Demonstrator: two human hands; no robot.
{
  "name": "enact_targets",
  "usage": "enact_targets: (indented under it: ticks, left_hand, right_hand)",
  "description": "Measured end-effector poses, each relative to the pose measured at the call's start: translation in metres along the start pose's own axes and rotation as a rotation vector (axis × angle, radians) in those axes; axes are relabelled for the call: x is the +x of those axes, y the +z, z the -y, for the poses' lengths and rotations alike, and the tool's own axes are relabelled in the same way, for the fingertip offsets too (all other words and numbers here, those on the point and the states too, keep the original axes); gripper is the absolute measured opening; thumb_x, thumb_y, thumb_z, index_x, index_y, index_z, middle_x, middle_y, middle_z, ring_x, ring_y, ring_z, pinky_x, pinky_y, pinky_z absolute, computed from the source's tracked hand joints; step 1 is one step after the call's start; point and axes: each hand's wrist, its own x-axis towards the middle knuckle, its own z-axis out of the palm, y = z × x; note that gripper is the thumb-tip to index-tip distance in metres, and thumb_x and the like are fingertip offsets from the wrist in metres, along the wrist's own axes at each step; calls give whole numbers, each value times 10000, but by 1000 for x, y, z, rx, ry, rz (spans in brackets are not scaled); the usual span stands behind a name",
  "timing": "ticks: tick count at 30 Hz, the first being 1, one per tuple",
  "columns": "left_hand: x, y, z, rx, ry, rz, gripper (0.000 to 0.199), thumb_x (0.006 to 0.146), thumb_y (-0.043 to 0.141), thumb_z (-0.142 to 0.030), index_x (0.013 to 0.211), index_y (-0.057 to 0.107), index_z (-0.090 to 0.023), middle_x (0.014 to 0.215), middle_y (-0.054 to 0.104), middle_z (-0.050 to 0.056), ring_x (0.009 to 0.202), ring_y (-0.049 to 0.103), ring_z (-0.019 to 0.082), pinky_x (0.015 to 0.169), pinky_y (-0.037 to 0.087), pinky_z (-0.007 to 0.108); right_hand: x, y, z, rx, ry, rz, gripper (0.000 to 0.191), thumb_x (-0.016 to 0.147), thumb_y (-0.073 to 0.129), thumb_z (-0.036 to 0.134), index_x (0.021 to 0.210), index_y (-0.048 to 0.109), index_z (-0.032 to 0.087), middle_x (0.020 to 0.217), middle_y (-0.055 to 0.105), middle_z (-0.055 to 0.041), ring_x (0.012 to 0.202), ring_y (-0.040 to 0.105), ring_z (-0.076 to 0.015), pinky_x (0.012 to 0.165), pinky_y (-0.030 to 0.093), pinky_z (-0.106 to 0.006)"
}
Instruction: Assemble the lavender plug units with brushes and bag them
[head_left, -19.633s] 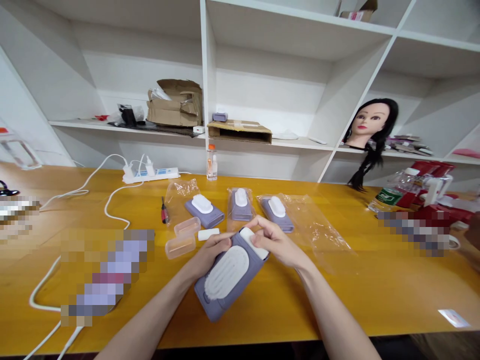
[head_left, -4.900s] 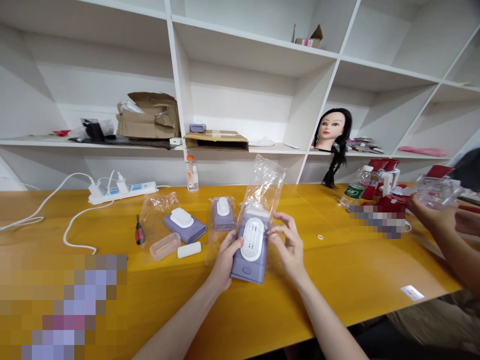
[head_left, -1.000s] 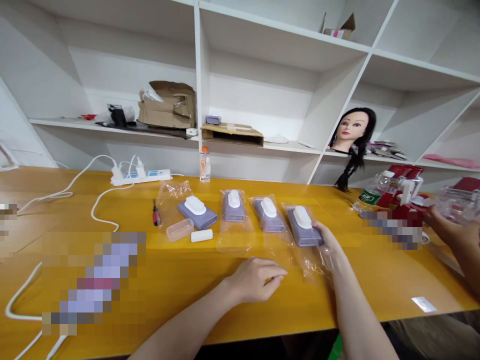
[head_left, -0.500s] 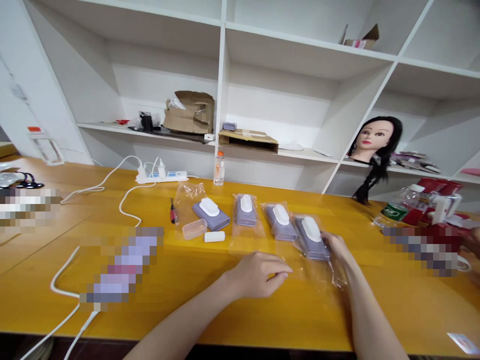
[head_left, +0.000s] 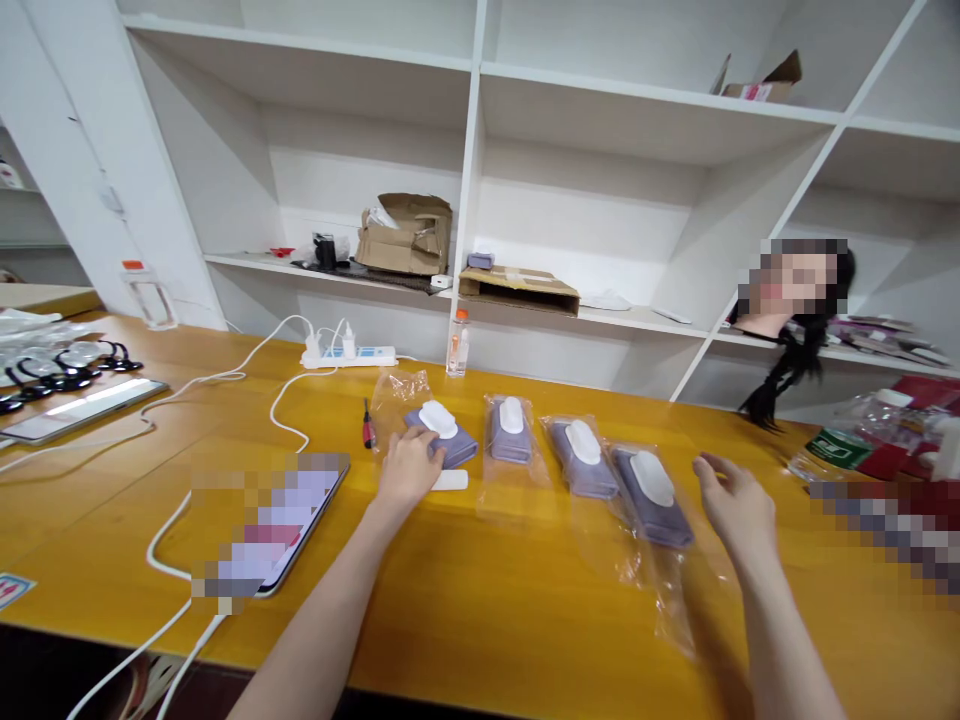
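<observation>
Several grey-purple folded cloths, each topped by a white oval piece, lie in a row on the wooden table. My left hand (head_left: 409, 465) is over the front left of the leftmost cloth (head_left: 456, 450), covering part of it; its fingertips are bent down and what they grip, if anything, is hidden. A white cylinder (head_left: 451, 480) lies beside that hand. The second (head_left: 508, 443), third (head_left: 589, 472) and rightmost cloth (head_left: 660, 515) rest in clear plastic bags. My right hand (head_left: 739, 505) hovers right of the rightmost one, fingers apart, holding nothing.
A red-black screwdriver (head_left: 367, 425) lies left of the cloths. A phone (head_left: 289, 530) with white cables is at the left front, a power strip (head_left: 349, 357) and a clear bottle (head_left: 458, 345) at the back. A green-labelled bottle (head_left: 836, 447) lies at the right.
My left hand has moved left to the leftmost cloth. My right hand has come off the rightmost bag and lifted to the right. The view has shifted left.
</observation>
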Motion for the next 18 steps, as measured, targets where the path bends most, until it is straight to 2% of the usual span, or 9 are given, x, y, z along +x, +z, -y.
enact_targets:
  ticks: [2,3,5,6,7,9,11,14,18]
  left_hand:
    - [2,3,9,34,-22,6,328,777,495,-262,1063,646,-206,1237,558,90,1133,486,270,969,348,402]
    - [2,3,12,49,-30,11,344,778,487,-256,1083,637,-207,1256,542,89,1143,476,272,977,338,407]
    - [3,4,15,75,-43,30,363,786,464,-253,1112,621,-213,1281,521,83,1149,467,271,980,331,413]
    - [2,4,16,85,-49,43,369,789,458,-252,1120,616,-219,1289,516,77,1146,469,270,978,332,413]
    - [2,4,15,95,-55,59,373,788,457,-247,1127,611,-228,1293,515,71,1140,474,269,975,335,413]
    - [0,3,13,111,-63,90,380,787,456,-230,1136,603,-253,1278,532,56,1114,494,265,963,343,414]
    - [-3,1,11,125,-74,116,385,793,441,-218,1141,595,-270,1231,571,54,1076,520,265,933,367,418]
    - [-6,-2,8,148,-100,138,389,802,404,-216,1139,593,-259,1125,629,88,1044,536,296,860,410,436]
    - [-8,-6,8,164,-148,168,376,804,379,-254,1095,615,-220,1009,662,140,1000,564,329,775,443,439]
  right_hand:
    - [-24,2,42,93,-175,7,335,745,483,379,960,650,183,1011,619,-126,971,550,-281,910,371,-440]
    - [-39,6,65,199,-276,55,303,756,498,372,965,649,212,1026,614,-105,994,536,-269,929,359,-424]
    - [-68,20,108,419,-437,232,208,760,548,325,922,662,260,988,626,-70,987,529,-258,942,347,-413]
    - [-82,30,127,445,-539,335,199,780,539,291,936,659,266,989,623,-68,985,525,-258,928,354,-416]
    - [-94,41,143,394,-659,425,202,805,507,258,943,655,257,971,621,-71,958,530,-252,901,370,-416]
    - [-115,66,166,258,-810,578,237,844,444,200,986,632,226,979,609,-78,948,531,-230,882,381,-392]
    - [-130,90,179,165,-869,660,240,848,427,166,1000,607,211,992,591,-70,953,526,-205,860,399,-346]
    - [-144,117,185,58,-925,705,257,814,448,120,1033,563,188,1058,551,-79,956,510,-200,840,412,-324]
    - [-154,129,181,-57,-953,660,322,765,491,103,1077,513,179,1071,522,-102,994,458,-249,823,409,-373]
